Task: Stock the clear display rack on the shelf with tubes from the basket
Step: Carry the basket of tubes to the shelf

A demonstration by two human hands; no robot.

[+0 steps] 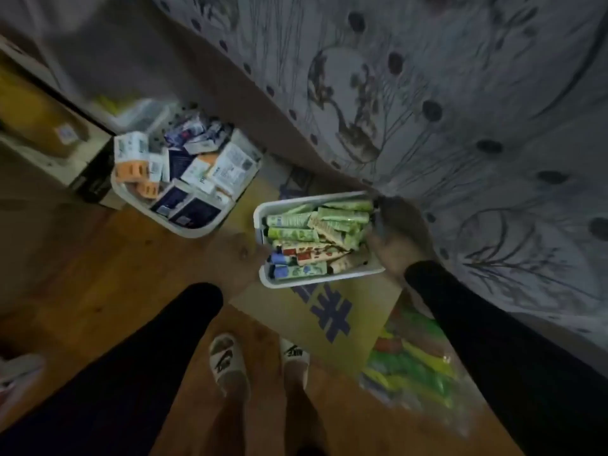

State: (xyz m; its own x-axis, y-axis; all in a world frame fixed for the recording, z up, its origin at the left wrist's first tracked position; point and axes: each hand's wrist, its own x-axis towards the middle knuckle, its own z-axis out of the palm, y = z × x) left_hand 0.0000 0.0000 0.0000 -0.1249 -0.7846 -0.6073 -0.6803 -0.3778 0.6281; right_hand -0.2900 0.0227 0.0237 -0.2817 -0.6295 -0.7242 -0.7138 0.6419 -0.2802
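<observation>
Tubes (306, 236) filled the basket (263, 210) between my gripping hands, left hand (241, 255) and right hand (396, 238); I had stocked nothing yet.

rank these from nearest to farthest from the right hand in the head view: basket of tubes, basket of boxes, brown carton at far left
1. basket of tubes, held at the right hand
2. basket of boxes, up-left on the floor
3. brown carton, far left

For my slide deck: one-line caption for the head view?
Both hands hold a white basket of tubes above the floor.
</observation>
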